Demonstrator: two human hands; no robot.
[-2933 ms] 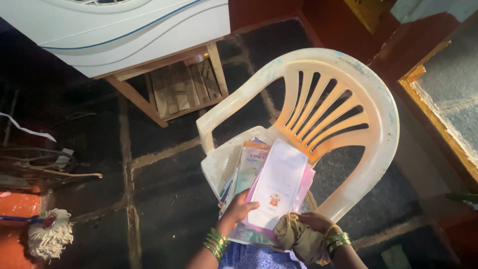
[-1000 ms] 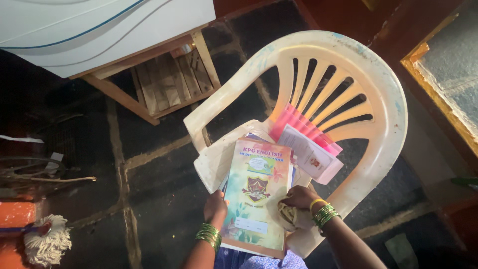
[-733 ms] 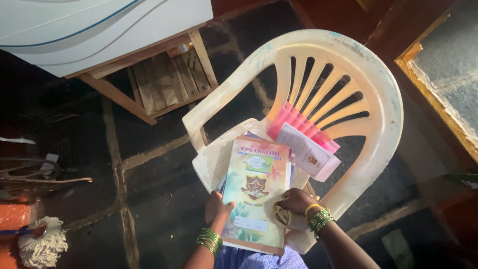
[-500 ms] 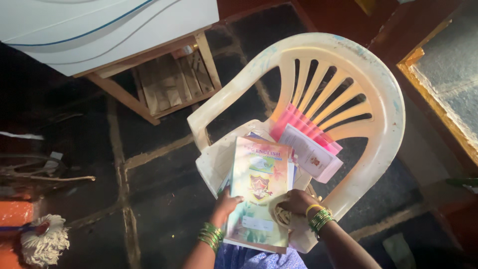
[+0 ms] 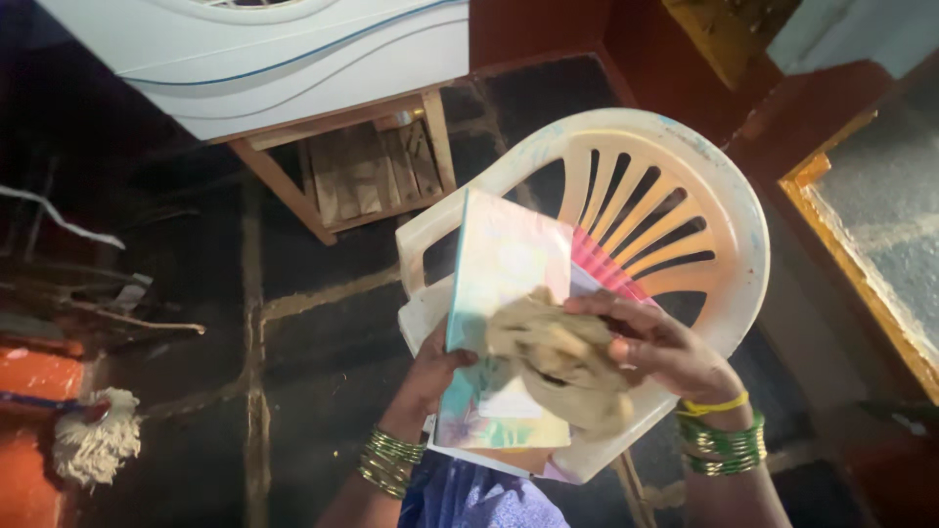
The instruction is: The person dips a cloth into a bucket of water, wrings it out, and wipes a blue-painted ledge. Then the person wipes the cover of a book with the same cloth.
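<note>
My left hand [image 5: 430, 372] grips the left edge of a colourful book [image 5: 504, 264] and holds it tilted up above the seat of a white plastic chair [image 5: 729, 196]. My right hand [image 5: 660, 347] is shut on a crumpled beige cloth [image 5: 553, 362] pressed against the book's cover. Pink papers [image 5: 602, 269] lean on the chair's slatted back, partly hidden behind the book. More books lie under the raised one, mostly covered. Green bangles ring both wrists.
A white appliance [image 5: 293, 49] stands on a wooden slatted stand [image 5: 362, 171] at the upper left. A mop head [image 5: 93, 445] lies on the dark stone floor at the lower left, near sticks and cables [image 5: 88, 303]. A yellow-framed doorway [image 5: 861, 274] runs along the right.
The book has been lifted off the seat and tilted upright. My right hand rose with the cloth onto the book's cover. The view shifted slightly.
</note>
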